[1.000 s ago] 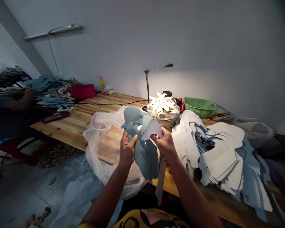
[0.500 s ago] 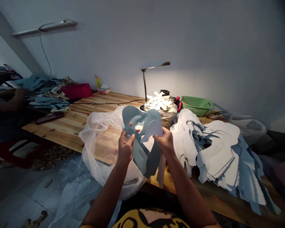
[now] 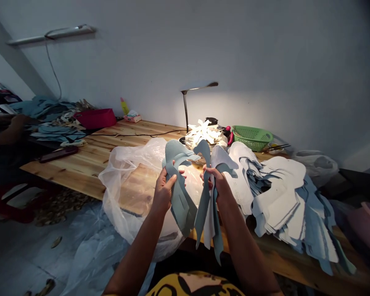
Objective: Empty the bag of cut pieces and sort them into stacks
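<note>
My left hand point(image 3: 164, 190) is closed round several curved blue-grey pieces point(image 3: 181, 205), its thumb lying on top of them. A gap to the right, my right hand point(image 3: 215, 181) grips a few more curved pieces point(image 3: 209, 218), some blue-grey and some white, which hang down below it. A clear plastic bag point(image 3: 115, 164) lies spread on the wooden table beneath and left of my hands. Right of my right hand, a large heap of white and blue pieces point(image 3: 280, 185) covers the table.
Behind my hands stand a lit desk lamp point(image 3: 186, 109), a pile of white strips point(image 3: 205, 133) and a green basket point(image 3: 252, 137). A phone point(image 3: 58, 154) lies at the table's left. A person's arm point(image 3: 6, 131) shows at far left.
The pieces were together between my hands; now they are in two separate bunches. My right hand holds blue-grey and white pieces apart from those in my left. The view has shifted slightly.
</note>
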The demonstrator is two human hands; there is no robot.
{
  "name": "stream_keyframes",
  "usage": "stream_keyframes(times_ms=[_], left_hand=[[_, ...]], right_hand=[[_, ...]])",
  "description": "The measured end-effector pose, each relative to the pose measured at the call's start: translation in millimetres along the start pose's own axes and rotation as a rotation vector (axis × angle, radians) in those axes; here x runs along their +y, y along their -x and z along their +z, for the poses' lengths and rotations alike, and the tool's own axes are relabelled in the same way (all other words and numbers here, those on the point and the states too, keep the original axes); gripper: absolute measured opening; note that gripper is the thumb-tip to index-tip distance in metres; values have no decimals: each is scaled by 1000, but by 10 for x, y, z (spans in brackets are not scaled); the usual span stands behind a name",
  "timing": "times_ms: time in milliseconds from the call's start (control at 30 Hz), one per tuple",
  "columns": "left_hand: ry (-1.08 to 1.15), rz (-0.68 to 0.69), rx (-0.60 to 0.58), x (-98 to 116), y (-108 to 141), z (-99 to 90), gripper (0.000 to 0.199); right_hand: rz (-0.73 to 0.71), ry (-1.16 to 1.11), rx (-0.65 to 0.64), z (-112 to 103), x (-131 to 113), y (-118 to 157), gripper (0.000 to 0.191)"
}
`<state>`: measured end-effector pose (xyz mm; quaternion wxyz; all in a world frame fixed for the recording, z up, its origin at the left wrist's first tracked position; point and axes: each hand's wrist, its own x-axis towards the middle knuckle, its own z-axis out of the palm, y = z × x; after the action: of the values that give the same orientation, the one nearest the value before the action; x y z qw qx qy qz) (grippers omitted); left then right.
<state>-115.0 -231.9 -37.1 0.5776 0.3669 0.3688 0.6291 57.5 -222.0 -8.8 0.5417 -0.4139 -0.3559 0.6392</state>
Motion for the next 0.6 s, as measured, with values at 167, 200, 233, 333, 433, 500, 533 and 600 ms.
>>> stream_keyframes(times_ms=[167, 200, 233, 333, 433, 500, 533, 600], left_hand=[[23, -35, -84, -63, 52, 89, 70], [25, -33, -93, -78, 60, 106, 68], [24, -27, -101, -91, 66, 122, 67], [17, -3, -114, -116, 68, 159, 61], [7, 13, -124, -123, 60, 180, 58], [1, 23, -137, -125, 58, 185, 55], [-5, 28, -143, -127, 58, 187, 53], [-55, 63, -136, -134, 58, 186, 49]], right_hand=[[-24, 3, 80, 63, 114, -4, 29], [-28, 6, 81, 80, 140, -1, 29], [-41, 10, 73, 96, 167, 1, 29], [-123, 64, 8, 131, 242, -7, 33], [-192, 113, -24, 142, 295, -28, 37], [-191, 106, -26, 138, 307, -38, 39], [-176, 95, -21, 134, 305, -40, 39], [-118, 69, 1, 126, 289, -42, 37]])
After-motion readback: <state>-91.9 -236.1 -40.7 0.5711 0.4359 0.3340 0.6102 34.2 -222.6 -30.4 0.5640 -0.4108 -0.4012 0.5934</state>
